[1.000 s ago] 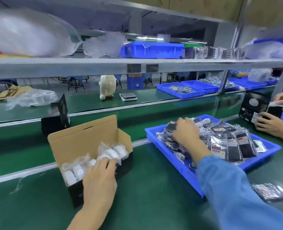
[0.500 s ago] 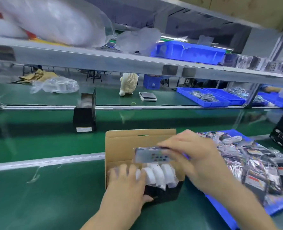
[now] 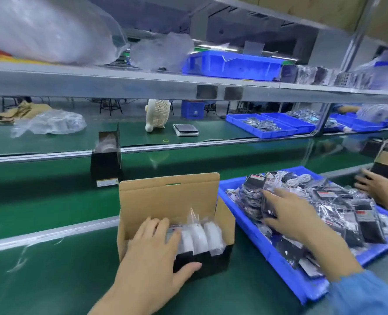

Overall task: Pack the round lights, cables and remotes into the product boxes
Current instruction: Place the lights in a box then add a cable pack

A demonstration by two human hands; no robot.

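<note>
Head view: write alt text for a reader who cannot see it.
A person's left hand rests on an open product box holding bagged round lights, while the right hand reaches into a blue tray of bagged accessories.

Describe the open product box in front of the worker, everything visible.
The product box is cardboard, black outside and plain brown inside. It sits on the green bench with its lid flap standing upright at the back and a side flap open at the right. White round lights in clear bags stand on edge in a row inside. The left hand rests over its near left part, fingers inside, thumb on the black front wall. The blue tray lies just to its right.
</note>
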